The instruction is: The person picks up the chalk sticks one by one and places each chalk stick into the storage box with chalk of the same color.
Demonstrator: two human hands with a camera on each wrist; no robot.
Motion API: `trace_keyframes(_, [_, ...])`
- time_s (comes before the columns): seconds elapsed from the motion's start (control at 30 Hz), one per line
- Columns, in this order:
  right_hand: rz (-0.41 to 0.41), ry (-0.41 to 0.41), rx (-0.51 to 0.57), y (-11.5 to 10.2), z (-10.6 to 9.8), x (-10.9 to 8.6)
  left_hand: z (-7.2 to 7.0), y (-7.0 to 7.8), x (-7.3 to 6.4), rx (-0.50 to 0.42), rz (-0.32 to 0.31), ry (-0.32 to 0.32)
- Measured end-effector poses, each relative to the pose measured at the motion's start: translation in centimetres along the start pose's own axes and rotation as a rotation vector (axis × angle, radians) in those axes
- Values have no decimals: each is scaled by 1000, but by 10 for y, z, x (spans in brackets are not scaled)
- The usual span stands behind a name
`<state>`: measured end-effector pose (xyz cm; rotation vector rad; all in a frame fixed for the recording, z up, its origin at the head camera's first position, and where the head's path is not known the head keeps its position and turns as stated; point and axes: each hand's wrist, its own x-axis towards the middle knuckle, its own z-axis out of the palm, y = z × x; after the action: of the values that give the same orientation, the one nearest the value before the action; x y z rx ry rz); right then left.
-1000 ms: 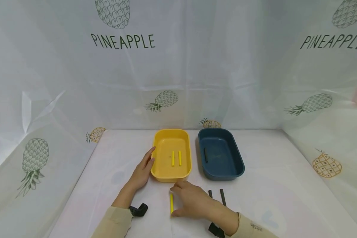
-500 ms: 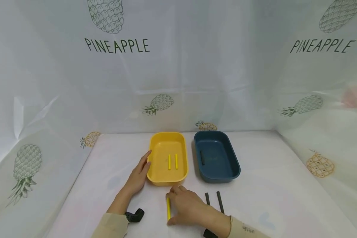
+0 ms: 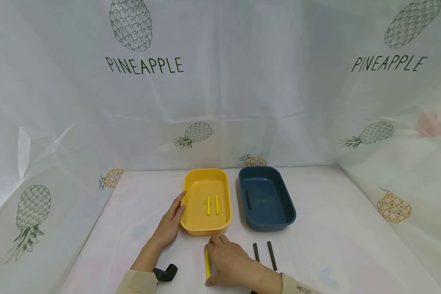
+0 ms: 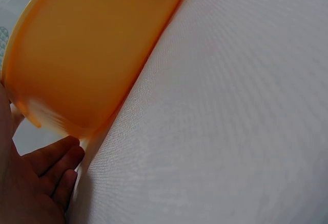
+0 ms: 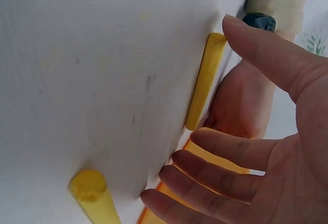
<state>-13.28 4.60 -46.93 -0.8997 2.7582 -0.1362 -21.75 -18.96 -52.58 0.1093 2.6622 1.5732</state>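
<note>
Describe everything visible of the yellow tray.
The yellow tray is open-topped, rectangular with rounded corners, smooth, seemingly plastic. It sits upright on the white tabletop, left of the blue tray, apart from it. Two yellow sticks lie inside, side by side. The left hand touches its left side; right hand contact is unclear.

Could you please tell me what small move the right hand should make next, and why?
The right hand should probably pinch the yellow stick: the thumb and fingers are by the stick's ends, it lies on the table, and two similar sticks lie in the yellow tray beside the left hand.
</note>
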Motion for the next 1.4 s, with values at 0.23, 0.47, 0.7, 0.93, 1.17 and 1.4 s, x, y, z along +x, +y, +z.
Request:
trace_keyframes(0.23, [-8,2,-33,-3,1,2,-1,0,-2,-2,6,11])
trace_keyframes(0.47, [4,8,-14,-3,1,2,0,1,0,-7,10,4])
trace_keyframes(0.7, [-7,-2,25,-1,-3,1,-1,1,-1,-15,3,-5])
trace_keyframes(0.93, [-20,-4,27,2,-12,2,-1,0,1,-14,19,-5])
trace_keyframes(1.17, [-21,0,59,4,-24,-1,-1,1,2,-18,24,-5])
trace_keyframes(1.4, [-22,5,76,3,-33,-3,-2,3,0,-15,20,-11])
